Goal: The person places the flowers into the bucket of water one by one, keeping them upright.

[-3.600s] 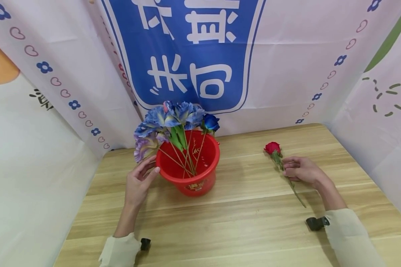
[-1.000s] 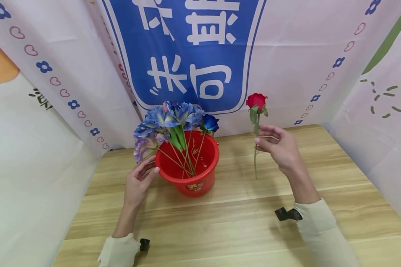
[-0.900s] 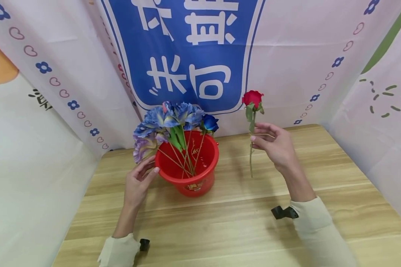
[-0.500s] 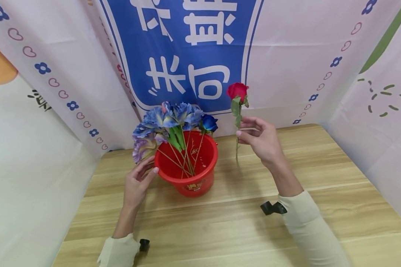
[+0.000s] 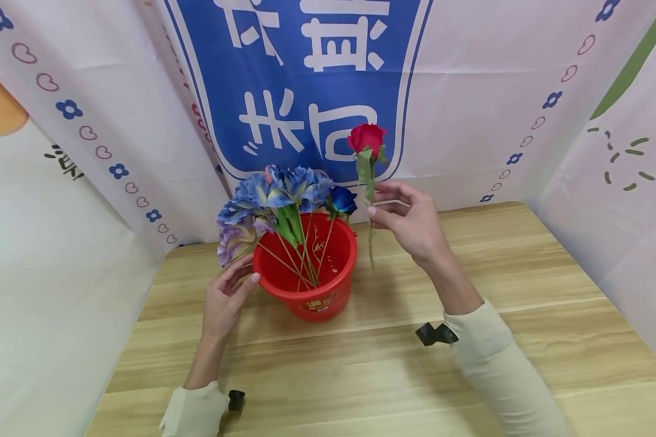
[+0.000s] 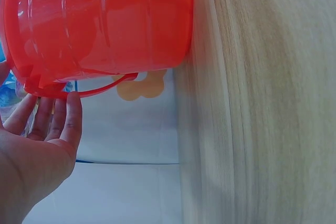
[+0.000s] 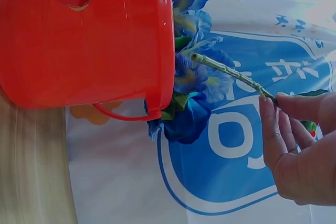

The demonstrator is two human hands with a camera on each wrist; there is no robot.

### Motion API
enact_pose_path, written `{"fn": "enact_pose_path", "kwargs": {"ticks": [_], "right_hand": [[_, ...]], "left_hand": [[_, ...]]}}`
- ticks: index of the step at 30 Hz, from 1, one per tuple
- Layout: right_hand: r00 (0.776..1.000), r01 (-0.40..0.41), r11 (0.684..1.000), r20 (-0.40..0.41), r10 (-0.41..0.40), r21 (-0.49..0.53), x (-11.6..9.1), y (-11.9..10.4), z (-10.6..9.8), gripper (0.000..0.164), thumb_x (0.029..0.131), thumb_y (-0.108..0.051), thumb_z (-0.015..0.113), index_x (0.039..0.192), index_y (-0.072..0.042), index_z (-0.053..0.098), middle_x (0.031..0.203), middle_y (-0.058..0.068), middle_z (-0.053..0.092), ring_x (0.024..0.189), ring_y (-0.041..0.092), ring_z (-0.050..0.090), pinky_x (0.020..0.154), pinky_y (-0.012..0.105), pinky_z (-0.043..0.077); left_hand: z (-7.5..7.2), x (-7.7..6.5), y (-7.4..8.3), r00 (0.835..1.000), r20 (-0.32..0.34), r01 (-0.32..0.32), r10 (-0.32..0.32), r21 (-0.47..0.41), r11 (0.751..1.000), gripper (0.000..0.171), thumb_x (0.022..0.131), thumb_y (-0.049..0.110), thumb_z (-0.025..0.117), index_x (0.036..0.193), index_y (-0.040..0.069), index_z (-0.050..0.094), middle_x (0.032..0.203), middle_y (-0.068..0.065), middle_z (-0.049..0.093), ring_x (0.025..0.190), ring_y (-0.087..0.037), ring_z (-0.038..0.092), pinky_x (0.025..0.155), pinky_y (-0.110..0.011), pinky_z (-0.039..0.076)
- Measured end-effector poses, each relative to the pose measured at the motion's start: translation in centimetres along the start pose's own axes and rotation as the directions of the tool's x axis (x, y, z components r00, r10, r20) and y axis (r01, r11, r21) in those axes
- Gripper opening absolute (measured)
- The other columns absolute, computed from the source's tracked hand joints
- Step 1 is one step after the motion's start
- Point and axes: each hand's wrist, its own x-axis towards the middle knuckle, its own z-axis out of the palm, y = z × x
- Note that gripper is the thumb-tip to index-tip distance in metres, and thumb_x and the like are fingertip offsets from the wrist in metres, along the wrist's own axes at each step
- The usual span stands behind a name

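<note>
A single red rose (image 5: 367, 139) stands upright in my right hand (image 5: 407, 221), its stem pinched between thumb and fingertips. It is just right of the red bucket (image 5: 319, 306), with the bloom above the bucket's rim. In the right wrist view, the bare end of the green stem (image 7: 226, 70) points toward the bucket's mouth. Blue and purple flowers (image 5: 273, 197) and a blue rose (image 5: 342, 201) lean in the bucket, stems crossing inside. My left hand (image 5: 226, 300) holds the bucket's left rim, with its fingers at the handle mount in the left wrist view.
The bucket stands on a wooden table (image 5: 328, 388), near the back. Behind it hangs a white cloth with a blue printed sign (image 5: 311, 79). The bucket's thin red handle (image 6: 100, 91) hangs down its side. A black wrist camera (image 5: 436, 334) sits by the right cuff.
My right hand has picked the red rose up from the table, turned it upright and carried it left toward the bucket. The left hand and bucket stay almost in place.
</note>
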Motion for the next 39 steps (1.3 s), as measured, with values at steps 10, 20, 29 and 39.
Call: {"fn": "enact_pose_path", "kwargs": {"ticks": [10, 20, 29, 39], "right_hand": [[0.999, 0.048, 0.999, 0.015, -0.048, -0.005, 0.7, -0.8, 1.6, 0.04, 0.088, -0.001, 0.073, 0.126, -0.003, 0.062, 0.114, 0.019, 0.063, 0.095, 0.027, 0.069, 0.078, 0.04, 0.062], [0.993, 0.111, 0.994, 0.027, -0.111, 0.018, 1.7, -1.3, 4.3, 0.036, 0.089, -0.003, 0.073, 0.124, -0.004, 0.063, 0.109, 0.014, 0.064, 0.093, 0.028, 0.07, 0.074, 0.037, 0.063], [0.983, 0.178, 0.983, 0.051, -0.176, -0.042, 2.2, -0.5, 6.8, 0.033, 0.088, -0.001, 0.073, 0.121, -0.004, 0.066, 0.104, 0.011, 0.068, 0.088, 0.023, 0.07, 0.075, 0.033, 0.062], [0.984, 0.164, 0.974, 0.101, -0.15, -0.154, 2.2, 1.1, 9.2, 0.034, 0.087, -0.001, 0.074, 0.12, -0.002, 0.067, 0.104, 0.012, 0.07, 0.089, 0.019, 0.071, 0.079, 0.028, 0.061]], "left_hand": [[-0.2, -0.2, 0.2, 1.0, -0.017, 0.014, -0.014, 0.007, 1.0, 0.042, 0.091, 0.0, 0.069, 0.132, -0.006, 0.06, 0.133, -0.017, 0.062, 0.113, -0.019, 0.064, 0.091, -0.022, 0.056], [-0.3, -0.3, -0.1, 1.0, -0.019, 0.014, -0.014, -0.009, 1.0, 0.041, 0.091, 0.0, 0.068, 0.131, -0.005, 0.06, 0.132, -0.018, 0.061, 0.113, -0.019, 0.064, 0.09, -0.022, 0.056], [-0.3, -0.1, 0.0, 1.0, -0.003, -0.002, 0.002, -0.004, 1.0, 0.043, 0.091, 0.0, 0.069, 0.132, -0.006, 0.059, 0.134, -0.018, 0.061, 0.114, -0.019, 0.064, 0.092, -0.022, 0.056], [-0.2, 0.0, 0.1, 1.0, 0.01, -0.001, 0.001, 0.016, 1.0, 0.042, 0.091, 0.001, 0.069, 0.132, -0.007, 0.059, 0.136, -0.023, 0.058, 0.114, -0.019, 0.064, 0.092, -0.022, 0.055]]}}
